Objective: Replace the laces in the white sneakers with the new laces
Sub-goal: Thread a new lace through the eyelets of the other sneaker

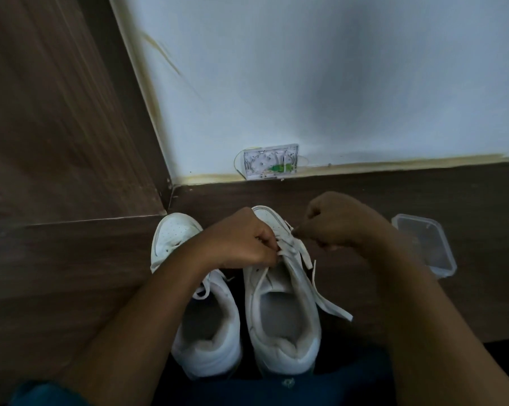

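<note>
Pinching lace (304, 254) at centre-frame sneaker (279, 312): left hand (244, 241) steadies the crossing, right hand (338, 227) nips a strand, probably for pulling.

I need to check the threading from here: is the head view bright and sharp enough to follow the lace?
Head view: dim and underexposed, no glare; a broad soft shadow on the wall; the wide-angle lens tilts the wall's edges; the lace stands out against the dark floor, but fine detail at the left hand and right hand is too soft to make out.
</note>
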A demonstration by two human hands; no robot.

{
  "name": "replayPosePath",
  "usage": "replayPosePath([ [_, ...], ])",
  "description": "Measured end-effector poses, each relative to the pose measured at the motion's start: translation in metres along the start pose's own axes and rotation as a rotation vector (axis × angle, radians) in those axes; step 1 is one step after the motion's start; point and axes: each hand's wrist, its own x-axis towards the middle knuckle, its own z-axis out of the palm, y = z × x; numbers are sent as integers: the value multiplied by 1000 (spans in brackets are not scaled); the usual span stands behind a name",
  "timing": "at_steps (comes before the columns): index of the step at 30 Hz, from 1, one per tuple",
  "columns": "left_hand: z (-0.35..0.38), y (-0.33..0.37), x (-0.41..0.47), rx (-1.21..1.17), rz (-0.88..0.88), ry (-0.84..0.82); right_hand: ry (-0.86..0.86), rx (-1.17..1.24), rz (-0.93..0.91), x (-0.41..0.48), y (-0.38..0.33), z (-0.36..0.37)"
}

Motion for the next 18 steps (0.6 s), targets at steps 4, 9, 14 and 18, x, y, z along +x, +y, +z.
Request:
replayPosePath([
  [4, -3, 0, -1, 5, 68, -28, -358, 112, -167, -10, -4, -1],
  [9, -15, 12, -11, -498, 73, 166, -316, 27, -186, -5, -3, 3],
  [14, -28, 22, -18, -1042, 93, 253, -227, 324, -315, -4, -2, 0],
  [18, -38, 9, -19, -724, -95, 319, -158, 809, -282, -9, -4, -8],
])
